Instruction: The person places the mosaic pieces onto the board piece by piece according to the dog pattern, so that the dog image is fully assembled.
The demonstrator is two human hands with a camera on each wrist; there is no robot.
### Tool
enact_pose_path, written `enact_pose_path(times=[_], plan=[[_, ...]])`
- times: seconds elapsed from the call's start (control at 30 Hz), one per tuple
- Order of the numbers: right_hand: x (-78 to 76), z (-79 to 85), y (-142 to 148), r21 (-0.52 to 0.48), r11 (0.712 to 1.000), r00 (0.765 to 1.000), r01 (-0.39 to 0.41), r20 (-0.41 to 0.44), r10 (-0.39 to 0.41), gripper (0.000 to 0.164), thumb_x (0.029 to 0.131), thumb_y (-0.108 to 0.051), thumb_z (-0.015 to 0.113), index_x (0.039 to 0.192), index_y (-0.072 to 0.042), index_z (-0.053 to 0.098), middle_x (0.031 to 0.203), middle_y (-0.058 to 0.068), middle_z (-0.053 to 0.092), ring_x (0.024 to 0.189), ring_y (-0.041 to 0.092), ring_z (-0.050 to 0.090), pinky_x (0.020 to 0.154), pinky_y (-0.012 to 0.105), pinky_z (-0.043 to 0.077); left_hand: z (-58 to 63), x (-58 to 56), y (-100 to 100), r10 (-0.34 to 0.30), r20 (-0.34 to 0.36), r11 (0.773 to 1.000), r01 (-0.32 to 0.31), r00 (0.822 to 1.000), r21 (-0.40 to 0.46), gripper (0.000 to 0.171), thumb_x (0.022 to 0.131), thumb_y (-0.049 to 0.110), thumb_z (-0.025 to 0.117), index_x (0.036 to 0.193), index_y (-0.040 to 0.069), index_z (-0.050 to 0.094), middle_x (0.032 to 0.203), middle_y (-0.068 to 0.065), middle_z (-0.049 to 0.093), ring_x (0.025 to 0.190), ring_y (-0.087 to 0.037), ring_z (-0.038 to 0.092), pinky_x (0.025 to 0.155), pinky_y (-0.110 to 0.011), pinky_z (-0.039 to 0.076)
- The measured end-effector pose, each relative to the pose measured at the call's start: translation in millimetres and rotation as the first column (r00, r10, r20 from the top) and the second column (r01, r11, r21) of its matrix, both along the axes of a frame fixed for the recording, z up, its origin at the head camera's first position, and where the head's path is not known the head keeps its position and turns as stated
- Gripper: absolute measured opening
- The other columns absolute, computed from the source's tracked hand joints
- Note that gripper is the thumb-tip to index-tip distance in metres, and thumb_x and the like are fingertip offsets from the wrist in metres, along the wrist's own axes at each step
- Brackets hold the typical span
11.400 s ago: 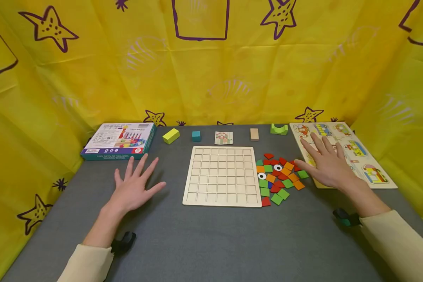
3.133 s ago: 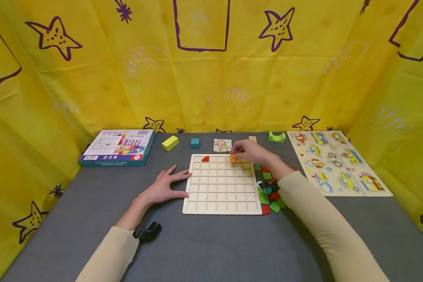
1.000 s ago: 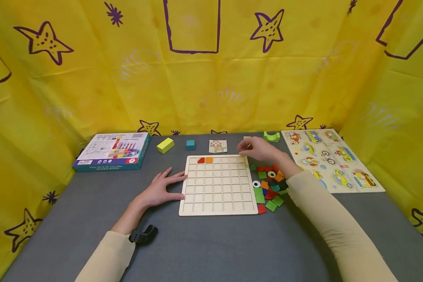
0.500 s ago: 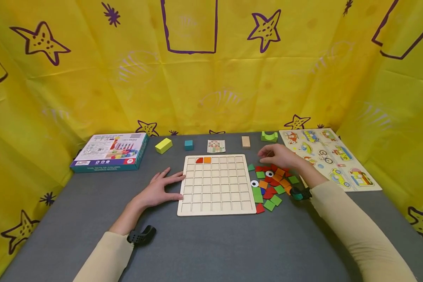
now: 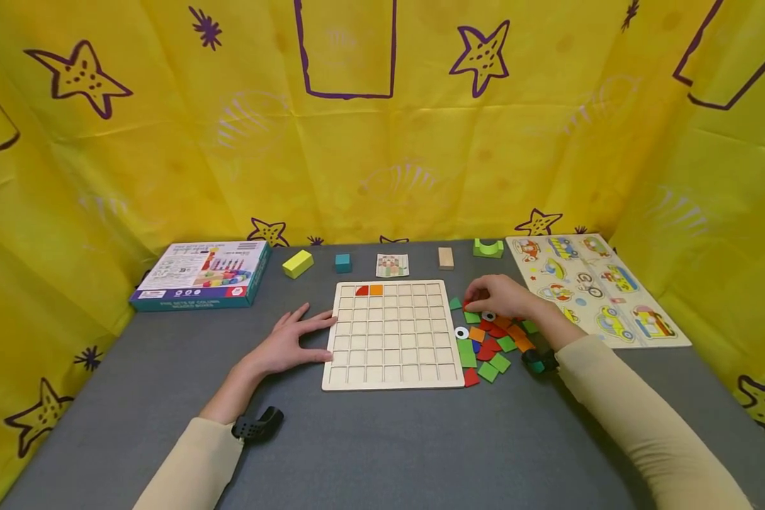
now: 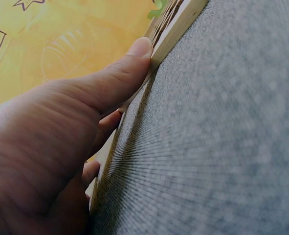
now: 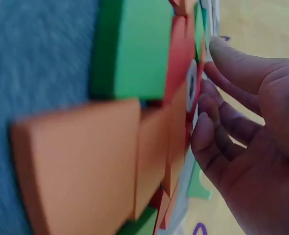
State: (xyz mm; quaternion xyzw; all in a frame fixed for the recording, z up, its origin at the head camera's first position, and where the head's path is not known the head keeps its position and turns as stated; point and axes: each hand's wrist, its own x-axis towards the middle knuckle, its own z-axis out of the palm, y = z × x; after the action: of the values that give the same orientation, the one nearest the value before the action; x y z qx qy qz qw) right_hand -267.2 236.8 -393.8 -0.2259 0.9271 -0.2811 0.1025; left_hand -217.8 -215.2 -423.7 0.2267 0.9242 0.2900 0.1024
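Note:
The pale wooden grid board point(image 5: 392, 354) lies flat in the middle of the table. A red rounded tile point(image 5: 362, 291) and an orange square tile point(image 5: 376, 290) sit side by side in its back row. My left hand point(image 5: 287, 347) rests against the board's left edge, fingers spread; in the left wrist view its thumb point(image 6: 129, 58) touches the rim. Right of the board lies a pile of coloured tiles point(image 5: 487, 370). My right hand point(image 5: 503, 296) is over the back of this pile, fingertips down by a red tile. Thumb and forefinger look apart in the right wrist view.
Behind the board lie a small pattern card point(image 5: 392, 265), a yellow block point(image 5: 297, 263), a teal cube point(image 5: 343, 263), a plain wooden block point(image 5: 445, 258) and a green arch block point(image 5: 488, 248). A box point(image 5: 197, 276) stands left, a picture puzzle point(image 5: 593, 290) right.
The orange tile went from my right hand into the cell beside the red one. My right hand then moved right and came down onto the pile. My left hand stays at the board's edge.

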Motion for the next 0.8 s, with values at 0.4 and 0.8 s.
enact_pose_path(times=[0.4,0.8], plan=[[1.3,-2.6,-7.6,-0.017,1.0,1.0,-0.001,0.012,0.001,0.01,0.093,-0.011,0.075,0.096,-0.007,0.067,0.084,0.0,0.065,0.077,0.019,0.056,0.071,0.035,0.048,0.1,2.3,0.1,0.005,0.0,1.0,-0.005,1.0,0.006,0.079,0.084,0.051,0.079,0.15,0.018,0.052,0.159,-0.004,0.039,0.151,-0.043,0.005,0.114,-0.067,-0.001],[1.8,-0.9,-10.3,0.004,1.0,0.998,-0.001,0.061,0.001,0.013,0.093,-0.014,0.076,0.099,-0.007,0.066,0.087,0.001,0.063,0.081,0.021,0.055,0.074,0.035,0.048,0.3,0.7,-0.1,0.002,-0.004,1.0,-0.002,1.0,0.0,0.079,0.084,0.053,0.078,0.15,0.019,0.052,0.159,-0.002,0.039,0.151,-0.043,0.005,0.114,-0.067,-0.001]])
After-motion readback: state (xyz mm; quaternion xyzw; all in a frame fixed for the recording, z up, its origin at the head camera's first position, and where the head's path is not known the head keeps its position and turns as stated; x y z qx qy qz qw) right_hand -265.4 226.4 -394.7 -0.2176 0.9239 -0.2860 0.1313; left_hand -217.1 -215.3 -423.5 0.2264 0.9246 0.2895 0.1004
